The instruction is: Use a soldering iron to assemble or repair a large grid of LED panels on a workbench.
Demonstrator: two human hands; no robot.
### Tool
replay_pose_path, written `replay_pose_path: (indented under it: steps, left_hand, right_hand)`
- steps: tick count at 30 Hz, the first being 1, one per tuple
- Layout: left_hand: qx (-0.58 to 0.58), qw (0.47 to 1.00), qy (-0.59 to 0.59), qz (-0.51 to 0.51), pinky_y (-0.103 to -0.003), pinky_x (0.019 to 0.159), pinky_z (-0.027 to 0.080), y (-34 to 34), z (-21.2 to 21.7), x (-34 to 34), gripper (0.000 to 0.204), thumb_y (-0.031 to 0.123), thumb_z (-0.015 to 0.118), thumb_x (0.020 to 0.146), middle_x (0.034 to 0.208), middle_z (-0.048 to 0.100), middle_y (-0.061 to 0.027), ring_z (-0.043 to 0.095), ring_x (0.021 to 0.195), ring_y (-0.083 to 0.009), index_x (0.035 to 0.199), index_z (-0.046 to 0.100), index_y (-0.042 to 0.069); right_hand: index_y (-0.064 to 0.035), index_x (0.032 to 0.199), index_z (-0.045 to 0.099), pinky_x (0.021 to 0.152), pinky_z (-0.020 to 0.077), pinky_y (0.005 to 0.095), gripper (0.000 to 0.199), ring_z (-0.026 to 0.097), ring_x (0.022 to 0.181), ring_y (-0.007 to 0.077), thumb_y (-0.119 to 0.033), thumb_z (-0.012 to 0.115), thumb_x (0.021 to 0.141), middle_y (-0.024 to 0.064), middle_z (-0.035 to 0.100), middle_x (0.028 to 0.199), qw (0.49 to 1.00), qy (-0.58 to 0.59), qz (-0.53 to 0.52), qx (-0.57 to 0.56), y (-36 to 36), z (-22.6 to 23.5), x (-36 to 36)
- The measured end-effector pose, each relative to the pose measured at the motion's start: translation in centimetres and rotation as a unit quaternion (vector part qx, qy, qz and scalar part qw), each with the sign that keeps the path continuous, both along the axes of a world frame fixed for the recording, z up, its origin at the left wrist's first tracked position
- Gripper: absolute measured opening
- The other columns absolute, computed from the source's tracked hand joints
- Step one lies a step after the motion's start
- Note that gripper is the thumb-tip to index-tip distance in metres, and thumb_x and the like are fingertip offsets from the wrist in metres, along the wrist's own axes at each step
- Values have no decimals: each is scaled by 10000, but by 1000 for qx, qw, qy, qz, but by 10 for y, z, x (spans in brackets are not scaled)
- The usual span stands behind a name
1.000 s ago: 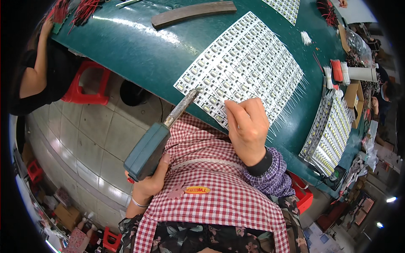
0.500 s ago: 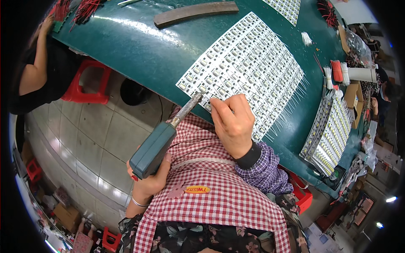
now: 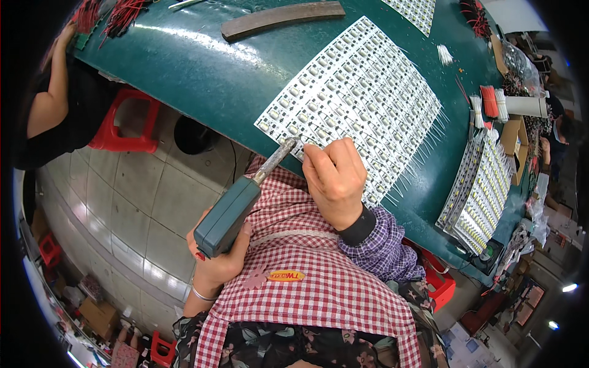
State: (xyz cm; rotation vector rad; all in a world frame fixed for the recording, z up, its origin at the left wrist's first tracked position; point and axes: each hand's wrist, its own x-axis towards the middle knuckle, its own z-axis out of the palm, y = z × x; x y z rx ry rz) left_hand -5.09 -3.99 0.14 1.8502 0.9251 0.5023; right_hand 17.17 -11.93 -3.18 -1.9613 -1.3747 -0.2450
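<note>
In my left hand (image 3: 228, 260) I grip a dark green soldering gun (image 3: 226, 216), fingers wrapped round its handle. Its metal barrel slants up to the near left corner of a white LED circuit board panel (image 3: 362, 92), with the tip at the panel's edge. My right hand (image 3: 337, 184) is closed in a pinch just right of that tip, over the panel; what the fingertips hold is too small to make out. The panel lies on the green table (image 3: 178, 67), rows of small components across it and thin white wires sticking out along its right side.
A dark curved bar (image 3: 283, 19) lies beyond the panel. To the right are stacked LED boards (image 3: 475, 190), red wire bundles (image 3: 489, 103) and a cardboard box (image 3: 515, 144). Another person's arm (image 3: 56, 86) is at the far left, near a red stool (image 3: 132, 119).
The soldering gun has shifted slightly right and its tip sits a little lower at the panel edge. My right hand has moved slightly left, still pinched.
</note>
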Motion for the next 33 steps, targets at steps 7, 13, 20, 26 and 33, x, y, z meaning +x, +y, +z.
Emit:
replay_pose_path:
  steps: [7,13,20,26,33]
  left_hand:
    - [-9,1000,12,5,-300,640,541,-1,-2,-2,202,30,777,781,856,704,-146,699,704,-219,950,703,-52]
    - [-12,999,3,31,-300,638,550,-6,-4,-10,187,54,770,811,856,727,-134,701,686,-206,963,718,-42]
    - [4,999,-35,40,-293,645,553,-7,-2,-8,180,53,770,819,856,741,-135,709,713,-188,964,727,-45]
    - [1,999,-35,41,-288,645,552,-7,-2,-11,184,46,775,814,863,744,-132,707,718,-178,967,728,-46]
    - [-17,997,-50,63,-288,631,549,-11,-5,-15,194,38,781,799,855,737,-122,708,713,-187,967,726,-41]
  right_hand:
    - [-2,923,666,569,413,356,218,505,680,236,41,739,722,72,448,729,1000,-1,2,1,0,-1,0]
    - [-3,925,665,564,412,355,217,505,677,236,41,739,725,72,443,728,1000,-2,1,6,0,-2,0]
    - [-5,932,663,566,416,353,208,504,677,234,38,737,743,72,452,731,1000,2,-4,5,0,-1,-1]
    - [-3,945,676,590,446,350,196,534,708,245,42,739,766,84,526,769,1000,25,-8,-9,-7,11,0]
    - [-11,928,692,602,455,354,199,554,730,246,51,764,753,86,566,796,995,100,23,20,-5,18,3]
